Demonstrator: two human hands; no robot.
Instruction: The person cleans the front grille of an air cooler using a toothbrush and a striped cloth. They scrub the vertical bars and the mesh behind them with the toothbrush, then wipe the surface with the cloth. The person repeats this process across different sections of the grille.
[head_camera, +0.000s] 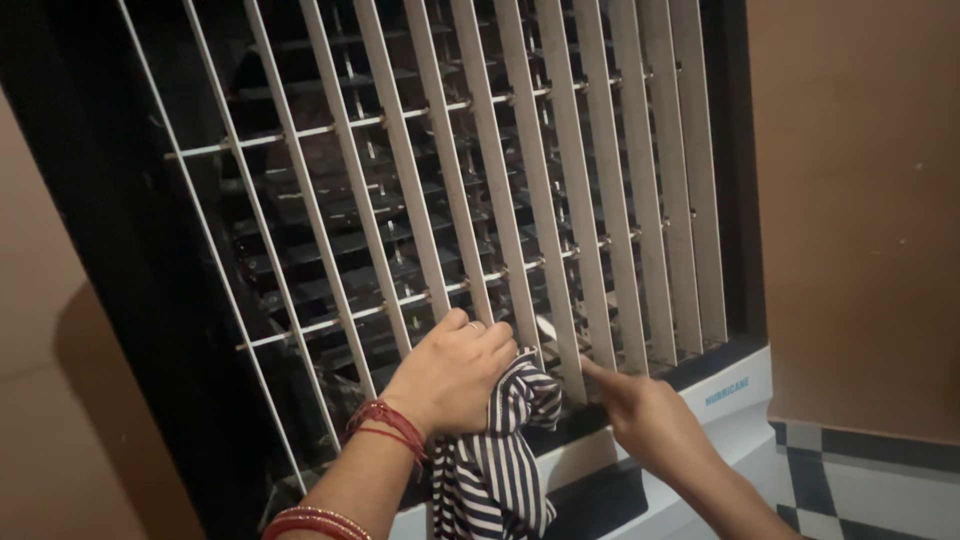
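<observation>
Dim room, tan wall (850, 200) on the right side and a tiled floor (860, 480) in black and pale squares at lower right. An air cooler (720, 400) fills most of the view, dark inside, white base at the bottom. Its front has white vertical slats (560, 200) tilted across the frame, crossed by thin horizontal rods (330, 128).

Left hand (455, 375) is closed in a loose fist around a striped cloth (495, 460), knuckles pressed up against the lower part of the slats. The cloth is bunched under the palm and fingers, and the rest hangs straight down below the hand, dark and white stripes. There is a ring on one finger, red thread (390, 425) around the wrist, and red bangles (315, 522) lower down the forearm.

Right hand (650, 420) is just beside the cloth, to its right. Index finger is stretched out, tip touching the bottom end of a slat; other fingers are curled in. It holds nothing. The two hands are near each other, not touching, with the cloth between them. The base of the cooler sits just under the right hand.
</observation>
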